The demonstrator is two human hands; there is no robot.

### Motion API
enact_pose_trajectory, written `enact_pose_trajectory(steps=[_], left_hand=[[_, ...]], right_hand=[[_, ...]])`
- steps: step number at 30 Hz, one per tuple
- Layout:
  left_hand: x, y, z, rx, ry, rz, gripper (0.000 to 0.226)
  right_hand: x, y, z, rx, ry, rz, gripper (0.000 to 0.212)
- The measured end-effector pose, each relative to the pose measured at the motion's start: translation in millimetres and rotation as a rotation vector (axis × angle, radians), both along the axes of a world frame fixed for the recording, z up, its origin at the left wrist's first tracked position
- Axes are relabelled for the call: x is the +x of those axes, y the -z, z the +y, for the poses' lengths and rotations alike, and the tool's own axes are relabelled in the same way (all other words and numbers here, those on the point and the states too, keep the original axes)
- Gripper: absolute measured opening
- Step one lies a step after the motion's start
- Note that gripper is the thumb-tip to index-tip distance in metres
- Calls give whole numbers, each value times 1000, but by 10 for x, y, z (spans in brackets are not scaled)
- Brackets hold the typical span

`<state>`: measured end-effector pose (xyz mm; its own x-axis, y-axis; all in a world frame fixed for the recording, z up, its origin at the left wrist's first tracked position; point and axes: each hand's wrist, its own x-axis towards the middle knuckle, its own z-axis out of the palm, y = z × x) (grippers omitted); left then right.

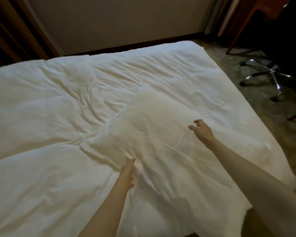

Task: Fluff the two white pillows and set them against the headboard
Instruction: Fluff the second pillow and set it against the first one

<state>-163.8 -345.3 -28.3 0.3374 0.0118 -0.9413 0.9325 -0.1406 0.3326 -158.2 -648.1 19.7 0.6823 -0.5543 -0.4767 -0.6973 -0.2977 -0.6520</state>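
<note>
One white pillow [154,127] lies flat on the bed's white duvet [41,117], right of centre and toward the near edge. The left hand [126,175] rests at the pillow's near-left corner, fingers [132,161] extended and open, touching the fabric without gripping it. The right hand [202,130] hovers over the pillow's right side, fingers spread open, holding nothing. A chrome chair base [266,77] stands on the floor, far right.

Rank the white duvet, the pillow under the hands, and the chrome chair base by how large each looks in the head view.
1. white duvet, covering nearly the whole bed.
2. pillow, lying across its near right part.
3. chrome chair base, smallest, though it sits farther from the camera and is partly in shadow.
</note>
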Motion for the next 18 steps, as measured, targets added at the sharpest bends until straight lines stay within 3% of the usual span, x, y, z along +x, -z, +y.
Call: enact_pose_trajectory(steps=[4, 8, 12, 18], left_hand=[[-74, 146, -150, -21, 73, 111, 79], [90, 338, -352, -34, -28, 128, 80], [252, 430, -528, -86, -266, 35, 69], [369, 437, -827, -66, -428, -162, 52]], right_hand=[[186, 192, -442, -202, -142, 153, 68], [375, 449, -858, -254, -235, 305, 92], [342, 652, -1066, -169, -387, 491, 116], [319, 803, -1055, -235, -421, 493, 117]])
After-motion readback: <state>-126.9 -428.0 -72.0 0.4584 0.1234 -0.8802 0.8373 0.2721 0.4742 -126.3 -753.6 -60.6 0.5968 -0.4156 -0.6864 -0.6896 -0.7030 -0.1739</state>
